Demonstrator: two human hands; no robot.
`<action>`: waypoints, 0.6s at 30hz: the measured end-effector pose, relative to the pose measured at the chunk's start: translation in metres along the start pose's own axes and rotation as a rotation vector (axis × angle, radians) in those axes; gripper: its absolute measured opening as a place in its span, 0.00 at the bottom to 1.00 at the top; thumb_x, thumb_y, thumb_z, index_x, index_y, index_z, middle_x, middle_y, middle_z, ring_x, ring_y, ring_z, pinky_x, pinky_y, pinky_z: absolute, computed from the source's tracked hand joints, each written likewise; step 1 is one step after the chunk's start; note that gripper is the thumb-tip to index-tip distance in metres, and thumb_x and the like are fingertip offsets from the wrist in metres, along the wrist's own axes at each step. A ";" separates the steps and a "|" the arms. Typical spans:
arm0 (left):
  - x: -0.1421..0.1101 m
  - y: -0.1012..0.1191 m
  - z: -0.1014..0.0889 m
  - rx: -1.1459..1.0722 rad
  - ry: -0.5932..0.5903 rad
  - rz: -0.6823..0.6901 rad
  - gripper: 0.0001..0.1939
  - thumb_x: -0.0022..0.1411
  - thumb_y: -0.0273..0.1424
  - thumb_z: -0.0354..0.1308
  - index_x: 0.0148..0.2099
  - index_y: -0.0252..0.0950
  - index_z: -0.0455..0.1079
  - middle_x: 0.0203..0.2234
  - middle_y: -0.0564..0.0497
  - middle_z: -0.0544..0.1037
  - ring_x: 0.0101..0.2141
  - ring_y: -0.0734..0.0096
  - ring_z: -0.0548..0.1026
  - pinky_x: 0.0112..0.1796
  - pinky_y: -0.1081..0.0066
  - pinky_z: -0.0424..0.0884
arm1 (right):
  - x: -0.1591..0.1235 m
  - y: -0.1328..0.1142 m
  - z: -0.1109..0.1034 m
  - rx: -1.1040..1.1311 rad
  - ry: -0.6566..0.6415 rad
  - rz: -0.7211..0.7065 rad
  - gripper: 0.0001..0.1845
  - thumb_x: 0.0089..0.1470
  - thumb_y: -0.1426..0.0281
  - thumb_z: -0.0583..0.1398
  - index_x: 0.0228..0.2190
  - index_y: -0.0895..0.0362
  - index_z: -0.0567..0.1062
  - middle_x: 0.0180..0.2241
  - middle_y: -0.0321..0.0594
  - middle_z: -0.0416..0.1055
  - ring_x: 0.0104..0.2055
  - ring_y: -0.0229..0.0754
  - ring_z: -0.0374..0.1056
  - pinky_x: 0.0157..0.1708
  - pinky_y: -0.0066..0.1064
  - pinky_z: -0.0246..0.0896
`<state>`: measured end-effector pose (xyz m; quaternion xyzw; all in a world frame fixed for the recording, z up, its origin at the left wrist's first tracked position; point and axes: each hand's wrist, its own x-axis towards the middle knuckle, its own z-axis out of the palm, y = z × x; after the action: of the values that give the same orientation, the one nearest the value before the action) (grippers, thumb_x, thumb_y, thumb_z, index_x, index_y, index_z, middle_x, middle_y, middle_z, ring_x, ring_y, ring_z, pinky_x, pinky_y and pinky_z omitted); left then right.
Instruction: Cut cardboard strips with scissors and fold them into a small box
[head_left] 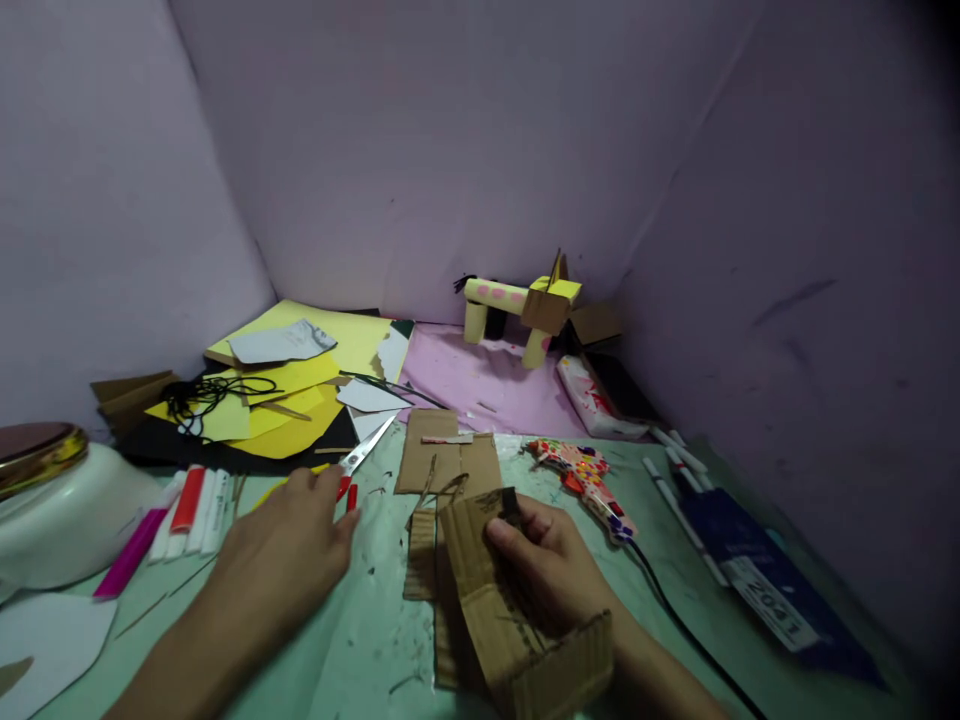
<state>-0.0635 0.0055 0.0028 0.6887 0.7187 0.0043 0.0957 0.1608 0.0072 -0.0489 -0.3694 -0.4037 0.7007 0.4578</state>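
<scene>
Dim light, black upper-right corner, wide-angle stretch toward edges, faint sheen on green tabletop [367, 620].

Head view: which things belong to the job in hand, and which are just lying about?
Likely in the job:
folded cardboard, held in the right hand
scissors, at the left hand, grip unclear

Untouched, seemingly just lying about:
markers
black string
yellow paper
blue packet

A rounded white vessel [82, 520] with a gold-rimmed lid [41, 455] stands left; a flat dark-blue packet [795, 570], perhaps plastic, lies right.
</scene>
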 end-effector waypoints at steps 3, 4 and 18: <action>0.008 -0.014 0.002 0.148 -0.061 0.025 0.21 0.57 0.28 0.43 0.52 0.30 0.63 0.37 0.35 0.70 0.38 0.43 0.72 0.31 0.56 0.66 | -0.003 -0.003 -0.001 -0.028 -0.014 0.002 0.14 0.42 0.61 0.66 0.26 0.58 0.74 0.23 0.35 0.70 0.26 0.38 0.65 0.30 0.30 0.60; 0.010 -0.015 0.004 0.154 -0.070 0.029 0.22 0.56 0.26 0.43 0.52 0.30 0.63 0.37 0.35 0.70 0.38 0.44 0.73 0.31 0.57 0.66 | -0.004 -0.003 -0.001 -0.036 -0.023 0.005 0.14 0.42 0.61 0.66 0.26 0.58 0.74 0.24 0.35 0.70 0.26 0.38 0.65 0.31 0.31 0.60; 0.015 -0.014 -0.006 -0.390 0.242 -0.128 0.19 0.57 0.47 0.48 0.47 0.41 0.60 0.26 0.50 0.78 0.29 0.56 0.76 0.29 0.68 0.67 | -0.003 -0.004 -0.021 -0.105 -0.066 0.139 0.14 0.37 0.62 0.68 0.23 0.60 0.77 0.20 0.33 0.71 0.23 0.35 0.64 0.25 0.25 0.57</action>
<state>-0.0790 0.0200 0.0047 0.6046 0.7527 0.2197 0.1401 0.1812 0.0105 -0.0531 -0.3967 -0.4281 0.7204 0.3747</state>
